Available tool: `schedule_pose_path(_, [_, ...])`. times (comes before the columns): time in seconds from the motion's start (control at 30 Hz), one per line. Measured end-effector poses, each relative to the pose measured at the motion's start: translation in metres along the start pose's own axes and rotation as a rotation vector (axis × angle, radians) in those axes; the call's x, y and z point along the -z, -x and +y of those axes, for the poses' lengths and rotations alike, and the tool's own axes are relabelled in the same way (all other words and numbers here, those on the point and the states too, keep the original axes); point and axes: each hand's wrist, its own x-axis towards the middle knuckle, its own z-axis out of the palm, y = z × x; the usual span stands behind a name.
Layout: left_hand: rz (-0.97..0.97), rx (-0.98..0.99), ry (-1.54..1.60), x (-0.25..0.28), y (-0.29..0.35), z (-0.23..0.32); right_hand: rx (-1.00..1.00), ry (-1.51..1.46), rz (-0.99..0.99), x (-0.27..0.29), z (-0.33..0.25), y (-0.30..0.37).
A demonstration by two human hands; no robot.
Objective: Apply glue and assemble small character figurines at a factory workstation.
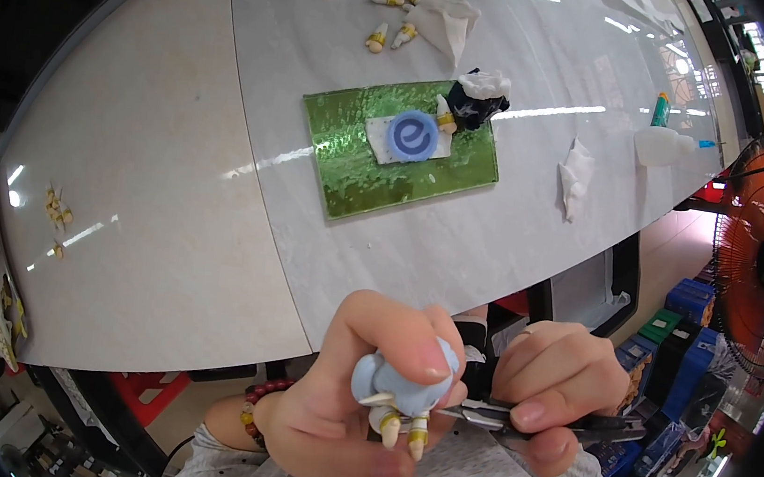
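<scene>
Now the left hand (315,415) pinches the little blue toy (396,383) just off the near edge of the tabletop (378,276), its two small legs (417,437) pointing down. The right hand (562,377) grips a thin dark tool (489,418) pointing left, tip beside the toy; I can't tell if they touch.

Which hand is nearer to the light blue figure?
Left: the left hand holds the light blue figure; the right hand is to its right, holding a dark tool.
</scene>
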Motion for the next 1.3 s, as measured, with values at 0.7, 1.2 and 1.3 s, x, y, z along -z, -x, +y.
schedule_pose_path(0.7, [0.127, -0.167, -0.092, 0.0, 0.0, -0.02, 0.47, 0.575, -0.022, -0.019, 0.004, 0.007])
schedule_pose_path(1.2, [0.035, -0.077, -0.064, 0.004, 0.0, -0.019, 0.547, 0.621, -0.058, -0.007, 0.002, 0.006])
schedule_pose_path(1.3, [-0.011, -0.022, 0.068, 0.008, -0.002, -0.012, 0.668, 0.302, 0.355, -0.001, 0.008, -0.003])
